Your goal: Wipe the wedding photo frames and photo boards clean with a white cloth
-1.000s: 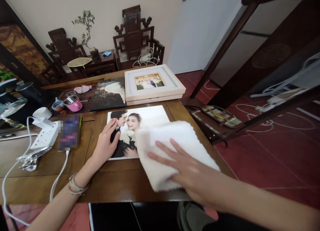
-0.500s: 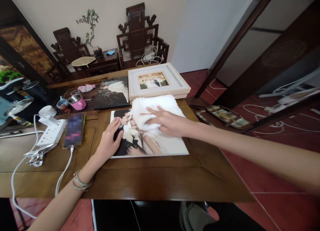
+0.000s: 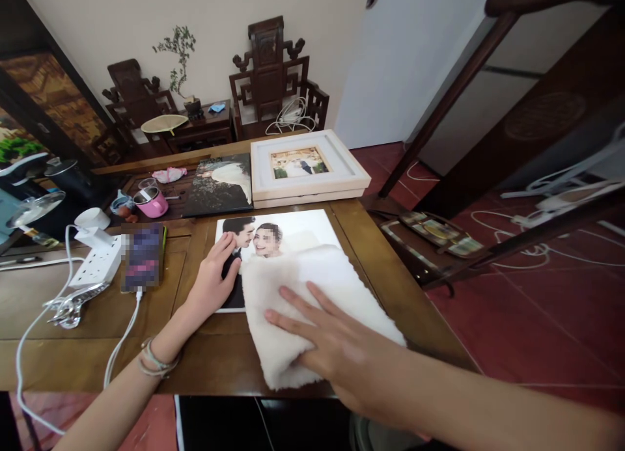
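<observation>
A large unframed photo print [image 3: 288, 233] of two people lies flat on the wooden table [image 3: 88, 347]. My left hand [image 3: 212, 278] rests flat on the print's left edge, fingers spread. A white folded towel [image 3: 303, 295] covers the print's near right part and reaches the table's front edge. My right hand [image 3: 327, 343] lies flat on the towel with fingers stretched out, pressing it down.
A white framed photo [image 3: 305, 168] and a dark print [image 3: 219, 184] lie behind. To the left are a phone [image 3: 143, 256] on a cable, a white power strip [image 3: 95, 262], keys [image 3: 66, 308] and a pink cup [image 3: 151, 202]. Carved chairs stand by the wall.
My right hand has slid the towel from the print's far top edge back toward me, to the near right part. The left hand has stayed on the print's left edge.
</observation>
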Demonstrator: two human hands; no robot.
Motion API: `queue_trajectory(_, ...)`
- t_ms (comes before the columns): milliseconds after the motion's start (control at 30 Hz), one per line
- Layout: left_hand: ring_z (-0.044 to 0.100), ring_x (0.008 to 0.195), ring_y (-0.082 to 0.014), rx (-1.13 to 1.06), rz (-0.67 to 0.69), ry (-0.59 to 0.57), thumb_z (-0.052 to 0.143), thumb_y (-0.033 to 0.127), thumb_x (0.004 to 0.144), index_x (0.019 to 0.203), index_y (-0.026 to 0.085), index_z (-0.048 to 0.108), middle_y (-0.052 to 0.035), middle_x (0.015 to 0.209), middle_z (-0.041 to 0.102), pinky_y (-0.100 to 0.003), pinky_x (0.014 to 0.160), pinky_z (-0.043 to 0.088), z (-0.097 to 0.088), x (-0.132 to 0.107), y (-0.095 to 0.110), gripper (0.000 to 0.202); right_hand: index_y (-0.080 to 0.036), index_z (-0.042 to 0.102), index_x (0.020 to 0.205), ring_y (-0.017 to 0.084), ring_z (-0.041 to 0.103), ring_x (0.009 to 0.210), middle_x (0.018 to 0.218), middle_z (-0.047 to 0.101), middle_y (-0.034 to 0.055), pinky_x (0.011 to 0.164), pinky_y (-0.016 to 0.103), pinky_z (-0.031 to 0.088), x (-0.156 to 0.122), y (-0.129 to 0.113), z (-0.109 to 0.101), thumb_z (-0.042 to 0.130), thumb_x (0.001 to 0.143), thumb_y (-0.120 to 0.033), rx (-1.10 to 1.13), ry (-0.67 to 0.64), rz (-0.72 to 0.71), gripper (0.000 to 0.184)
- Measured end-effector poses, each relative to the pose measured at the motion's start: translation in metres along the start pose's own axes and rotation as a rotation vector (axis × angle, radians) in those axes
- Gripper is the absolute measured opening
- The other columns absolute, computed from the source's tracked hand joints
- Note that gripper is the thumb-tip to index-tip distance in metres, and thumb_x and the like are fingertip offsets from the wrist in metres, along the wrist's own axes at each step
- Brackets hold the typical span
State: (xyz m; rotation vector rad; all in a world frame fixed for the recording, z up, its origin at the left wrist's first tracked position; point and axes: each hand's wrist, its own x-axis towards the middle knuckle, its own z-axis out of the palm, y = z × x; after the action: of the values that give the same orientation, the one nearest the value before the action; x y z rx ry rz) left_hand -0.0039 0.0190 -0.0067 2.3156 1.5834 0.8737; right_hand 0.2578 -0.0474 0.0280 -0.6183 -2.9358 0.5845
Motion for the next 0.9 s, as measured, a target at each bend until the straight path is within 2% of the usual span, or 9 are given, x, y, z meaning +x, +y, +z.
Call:
queue_trajectory(100, 0.041, 0.14, -0.0274, 0.004, 0.003, -0.005, 0.047, 0.029, 0.095, 0.135, 0.01, 0.054, -0.0184, 0.146, 0.049, -0.051, 0.116, 0.034, 0.0, 0.0, 0.0, 0.045, -0.018, 0.07, 0.114, 0.038, 0.013, 0.145, 0.154, 0.037, 0.0093, 0.112, 0.069, 0.014, 0.017, 0.025, -0.02, 0.044, 0.063, 0.005, -0.006, -0.036, 0.056, 0.061)
queue_trajectory(233, 0.042, 0.139, -0.0274, 0.002, 0.002, -0.003, 0.048, 0.03, 0.095, 0.133, 0.009, 0.056, -0.0189, 0.144, 0.051, -0.05, 0.116, 0.034, -0.001, 0.0, 0.001, 0.045, -0.021, 0.066, 0.123, 0.034, 0.013, 0.145, 0.153, 0.039, 0.0079, 0.114, 0.065, 0.015, 0.048, 0.079, -0.044, 0.042, 0.064, 0.008, -0.054, 0.025, 0.113, 0.07)
queue_trajectory(300, 0.042, 0.139, -0.0267, -0.003, 0.005, -0.005, 0.048, 0.03, 0.095, 0.134, 0.012, 0.056, -0.0172, 0.145, 0.051, -0.05, 0.116, 0.034, -0.002, 0.0, 0.002, 0.044, -0.021, 0.062, 0.127, 0.032, 0.015, 0.145, 0.147, 0.048, 0.0079, 0.115, 0.064, 0.017, 0.061, 0.102, -0.052, 0.041, 0.064, 0.009, -0.068, 0.043, 0.131, 0.073)
queue_trajectory(400, 0.042, 0.14, -0.0265, -0.009, 0.006, -0.011, 0.048, 0.03, 0.095, 0.135, 0.013, 0.055, -0.0163, 0.145, 0.051, -0.051, 0.116, 0.033, -0.002, 0.0, 0.002, 0.044, -0.021, 0.06, 0.13, 0.031, 0.019, 0.145, 0.143, 0.053, 0.0075, 0.113, 0.064, 0.021, 0.072, 0.114, -0.056, 0.038, 0.065, 0.009, -0.082, 0.083, 0.156, 0.074)
queue_trajectory(500, 0.042, 0.139, -0.027, -0.018, -0.003, -0.006, 0.049, 0.03, 0.095, 0.135, 0.014, 0.055, -0.0161, 0.145, 0.05, -0.051, 0.116, 0.033, -0.002, 0.0, 0.001, 0.043, -0.019, 0.061, 0.128, 0.035, 0.015, 0.145, 0.152, 0.04, 0.0103, 0.113, 0.067, 0.017, 0.068, 0.093, -0.05, 0.042, 0.07, 0.007, -0.076, 0.108, 0.225, 0.067)
queue_trajectory(600, 0.042, 0.139, -0.0275, -0.03, -0.005, -0.001, 0.05, 0.03, 0.095, 0.135, 0.016, 0.056, -0.015, 0.146, 0.05, -0.052, 0.116, 0.033, -0.001, 0.0, 0.001, 0.043, -0.021, 0.064, 0.126, 0.04, 0.01, 0.144, 0.156, 0.031, 0.0116, 0.111, 0.071, 0.012, 0.052, 0.049, -0.036, 0.049, 0.067, 0.006, -0.095, 0.006, 0.272, 0.066)
queue_trajectory(733, 0.041, 0.14, -0.0278, -0.04, -0.018, -0.006, 0.049, 0.03, 0.095, 0.135, 0.015, 0.055, -0.0152, 0.147, 0.049, -0.051, 0.117, 0.032, -0.001, 0.001, 0.002, 0.044, -0.016, 0.07, 0.116, 0.048, 0.009, 0.142, 0.157, 0.027, 0.0148, 0.109, 0.074, 0.014, 0.024, -0.006, -0.017, 0.056, 0.067, -0.001, -0.042, -0.132, 0.146, 0.053)
queue_trajectory(800, 0.041, 0.14, -0.0276, -0.048, -0.026, -0.013, 0.049, 0.03, 0.095, 0.136, 0.016, 0.055, -0.0145, 0.148, 0.048, -0.05, 0.117, 0.032, -0.002, 0.0, 0.002, 0.044, -0.015, 0.071, 0.113, 0.047, 0.012, 0.142, 0.155, 0.031, 0.0148, 0.11, 0.073, 0.013, 0.015, -0.017, -0.012, 0.057, 0.067, -0.004, -0.002, -0.127, 0.063, 0.049)
queue_trajectory(900, 0.038, 0.141, -0.0267, -0.053, -0.014, -0.03, 0.047, 0.029, 0.095, 0.137, 0.016, 0.053, -0.0142, 0.149, 0.047, -0.049, 0.117, 0.031, -0.002, 0.0, 0.001, 0.045, -0.016, 0.071, 0.113, 0.045, 0.015, 0.143, 0.153, 0.038, 0.0135, 0.111, 0.073, 0.013, 0.015, -0.01, -0.013, 0.054, 0.066, -0.003, 0.029, -0.095, 0.019, 0.051)
